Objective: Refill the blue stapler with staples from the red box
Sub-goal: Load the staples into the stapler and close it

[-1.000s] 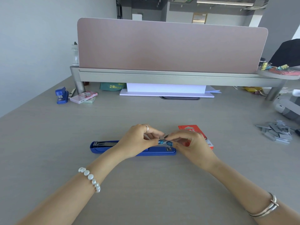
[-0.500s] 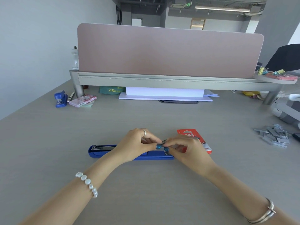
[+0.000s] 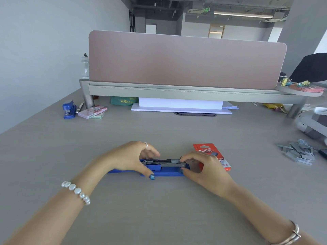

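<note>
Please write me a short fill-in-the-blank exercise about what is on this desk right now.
1. Both hands, left hand and right hand, are on the ____ stapler.
2. The red box lies just beyond the ____ hand.
3. The loose pile of staple strips lies at the desk's far ____ side.
4. The left wrist wears a bracelet of white ____.

Missing words: blue; right; right; beads

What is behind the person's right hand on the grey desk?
A flat red cardboard staple box lies behind the right hand, which covers its near-left part. Its far end and right edge show.
</note>
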`<state>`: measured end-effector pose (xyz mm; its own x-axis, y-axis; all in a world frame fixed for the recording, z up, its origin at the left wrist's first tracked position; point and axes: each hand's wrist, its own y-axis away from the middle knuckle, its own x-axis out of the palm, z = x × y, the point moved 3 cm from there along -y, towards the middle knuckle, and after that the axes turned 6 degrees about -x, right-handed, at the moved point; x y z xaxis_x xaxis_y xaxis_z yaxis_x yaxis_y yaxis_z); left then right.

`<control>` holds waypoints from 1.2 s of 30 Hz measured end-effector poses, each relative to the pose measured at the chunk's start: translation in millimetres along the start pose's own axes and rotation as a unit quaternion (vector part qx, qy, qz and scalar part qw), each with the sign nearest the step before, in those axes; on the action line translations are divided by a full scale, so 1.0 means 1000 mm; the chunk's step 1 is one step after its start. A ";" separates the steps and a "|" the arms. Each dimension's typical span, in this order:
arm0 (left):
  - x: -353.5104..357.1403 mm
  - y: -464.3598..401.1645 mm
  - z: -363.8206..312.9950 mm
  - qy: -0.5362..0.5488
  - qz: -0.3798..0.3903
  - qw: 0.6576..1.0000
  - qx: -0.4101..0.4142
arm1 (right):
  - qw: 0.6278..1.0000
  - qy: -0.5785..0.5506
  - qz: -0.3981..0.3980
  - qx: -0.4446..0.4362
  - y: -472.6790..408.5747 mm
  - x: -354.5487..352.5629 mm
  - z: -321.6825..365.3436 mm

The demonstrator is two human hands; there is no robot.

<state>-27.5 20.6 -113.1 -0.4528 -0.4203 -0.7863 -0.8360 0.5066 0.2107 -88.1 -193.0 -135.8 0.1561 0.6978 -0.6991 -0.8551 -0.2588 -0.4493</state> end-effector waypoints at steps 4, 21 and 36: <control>-0.015 0.004 0.018 -0.113 0.046 0.991 -0.054 | 0.999 0.015 0.033 0.008 0.002 -0.002 0.000; -0.064 0.035 0.007 -0.024 -0.127 0.991 -0.019 | 0.996 0.044 0.049 0.057 -0.002 -0.002 -0.005; 0.018 -0.003 -0.050 0.059 -0.182 0.974 0.119 | 0.997 0.053 0.039 0.047 0.000 0.000 -0.002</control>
<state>-48.6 -26.3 -98.9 -0.1837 -0.6812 -0.7087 -0.8585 0.4623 -0.2219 -87.2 -194.9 -136.8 0.1341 0.6026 -0.7867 -0.9085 -0.2423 -0.3405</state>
